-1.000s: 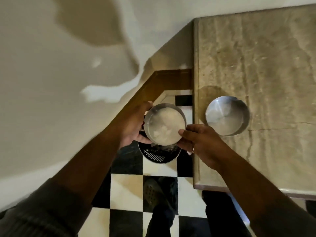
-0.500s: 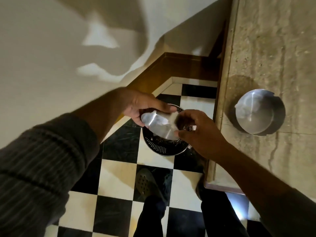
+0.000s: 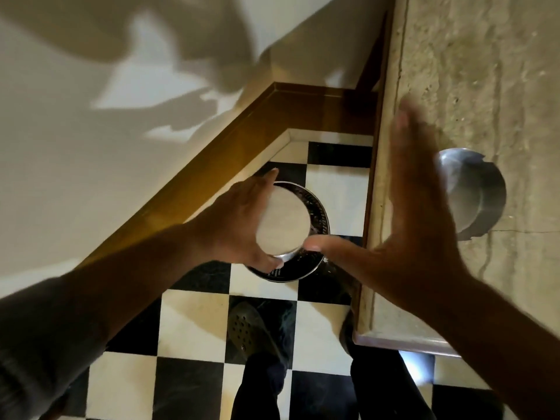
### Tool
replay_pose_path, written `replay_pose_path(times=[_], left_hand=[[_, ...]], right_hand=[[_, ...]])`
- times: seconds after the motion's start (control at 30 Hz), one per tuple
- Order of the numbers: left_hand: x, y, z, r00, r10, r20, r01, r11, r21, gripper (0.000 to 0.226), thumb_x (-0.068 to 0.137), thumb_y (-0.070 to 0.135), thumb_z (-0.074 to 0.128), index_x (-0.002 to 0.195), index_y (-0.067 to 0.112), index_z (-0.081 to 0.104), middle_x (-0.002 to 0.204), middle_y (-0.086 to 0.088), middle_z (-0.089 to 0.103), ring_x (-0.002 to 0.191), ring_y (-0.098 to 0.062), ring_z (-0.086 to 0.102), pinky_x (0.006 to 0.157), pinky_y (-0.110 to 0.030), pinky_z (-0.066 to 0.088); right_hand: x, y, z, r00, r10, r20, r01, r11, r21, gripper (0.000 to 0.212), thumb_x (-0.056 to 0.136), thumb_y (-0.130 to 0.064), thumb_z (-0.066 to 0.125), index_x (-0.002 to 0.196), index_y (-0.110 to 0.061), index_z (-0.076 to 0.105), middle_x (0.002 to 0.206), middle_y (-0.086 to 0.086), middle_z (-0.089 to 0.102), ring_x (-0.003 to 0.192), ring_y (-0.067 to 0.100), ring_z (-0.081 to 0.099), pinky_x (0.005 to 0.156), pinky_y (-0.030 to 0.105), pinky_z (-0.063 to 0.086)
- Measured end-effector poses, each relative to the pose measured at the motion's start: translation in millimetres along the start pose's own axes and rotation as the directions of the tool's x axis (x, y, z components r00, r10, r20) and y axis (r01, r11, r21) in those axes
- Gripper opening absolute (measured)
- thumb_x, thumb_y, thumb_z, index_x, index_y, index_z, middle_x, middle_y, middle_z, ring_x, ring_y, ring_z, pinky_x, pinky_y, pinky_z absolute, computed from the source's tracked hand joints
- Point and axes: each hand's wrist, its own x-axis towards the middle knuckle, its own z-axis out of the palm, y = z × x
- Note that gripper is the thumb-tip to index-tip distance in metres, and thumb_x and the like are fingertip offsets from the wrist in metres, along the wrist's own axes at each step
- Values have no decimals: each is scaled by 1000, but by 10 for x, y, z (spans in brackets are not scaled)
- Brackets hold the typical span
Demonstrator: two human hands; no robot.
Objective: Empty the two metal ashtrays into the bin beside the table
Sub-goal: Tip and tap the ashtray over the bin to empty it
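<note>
Two ashtrays matter here: one sits on the stone counter point(image 3: 472, 71), the other ashtray point(image 3: 472, 189) aside; the held ashtray point(image 3: 283, 224), base upward, hangs over the bin point(image 3: 318, 219). The left hand point(image 3: 239, 225) grips its rim; the right hand point(image 3: 415, 213) is open and flat, blurred. Best keep it centred over the bin and tap the base firmly.

Indoor room, likely a home or hotel lounge corner. Evidence: black-and-white checkered floor point(image 3: 194, 325), polished wooden skirting board point(image 3: 248, 128) along a plain pale wall point(image 3: 91, 177), stone-topped table point(image 3: 472, 71).
</note>
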Motion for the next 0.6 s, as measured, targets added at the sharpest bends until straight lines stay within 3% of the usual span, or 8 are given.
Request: replay_pose_path(times=[0.1, 0.17, 0.27, 0.33, 0.43, 0.5, 0.53, 0.6], left_hand=[[-24, 8, 141, 998, 15, -54, -18, 998, -53, 151, 41, 82, 70, 155, 20, -8, 162, -8, 20, 142, -27, 25, 109, -34, 25], [-16, 40, 176, 990, 8, -143, -26, 992, -126, 150, 40, 84, 69, 155, 24, -5, 160, -8, 24, 142, -28, 28, 107, -38, 32], [-46, 44, 247, 990, 19, -138, -30, 997, -72, 149, 42, 77, 75, 155, 21, -2, 156, -10, 31, 136, -26, 33, 104, -37, 36], [-136, 5, 312, 995, 39, -89, -46, 996, -72, 148, 44, 74, 80, 155, 18, -1, 159, -9, 27, 141, -26, 29, 111, -42, 36], [-188, 1, 374, 985, 91, -145, -104, 991, -86, 149, 43, 71, 83, 155, 12, 3, 158, -12, 29, 141, -26, 30, 109, -35, 31], [-130, 48, 354, 973, 98, -208, -124, 985, -116, 146, 44, 74, 77, 155, 11, 6, 156, -12, 31, 139, -21, 30, 106, -30, 29], [-45, 112, 315, 958, 112, -264, -152, 979, -133, 144, 45, 76, 75, 155, 11, 7, 155, -11, 31, 138, -18, 29, 105, -27, 28], [37, 129, 298, 946, 79, -313, -136, 977, -164, 142, 46, 73, 77, 155, 14, 9, 155, -9, 32, 138, -18, 30, 105, -26, 29]], right_hand=[[-111, 39, 104, 992, -26, -123, 21, 999, -46, 138, 56, -73, 76, 151, -3, 6, 159, 30, 12, 149, 40, 7, 121, 54, 14], [-242, 71, 334, 966, -157, 206, 170, 984, -51, 136, 58, -85, 63, 153, -10, 2, 164, 15, -1, 151, 32, -3, 121, 52, 13], [-432, 41, 595, 673, -50, 738, 246, 956, -160, 124, 69, -87, 46, 153, -12, -5, 161, 8, -17, 148, 28, -21, 123, 48, 3], [-398, 58, 580, 762, -36, 646, 164, 977, -139, 125, 68, -85, 49, 153, -7, 1, 162, 11, -10, 149, 25, -16, 123, 39, -4], [-202, 45, 280, 974, -130, 187, 133, 991, -4, 128, 66, -82, 58, 149, 5, 13, 161, 24, 1, 150, 27, -6, 123, 35, 2], [-173, 33, 178, 987, -159, -35, 158, 987, -12, 132, 62, -85, 60, 151, -2, 9, 162, 18, 1, 149, 24, -6, 123, 40, 5], [-190, 39, 147, 984, -178, -6, 177, 982, -69, 133, 60, -86, 60, 152, -6, 7, 163, 14, -1, 149, 25, -7, 123, 45, 6], [-280, 69, 365, 885, -150, 441, 233, 962, -142, 129, 64, -83, 59, 153, -12, -1, 164, 10, -11, 150, 29, -12, 121, 55, 9]])
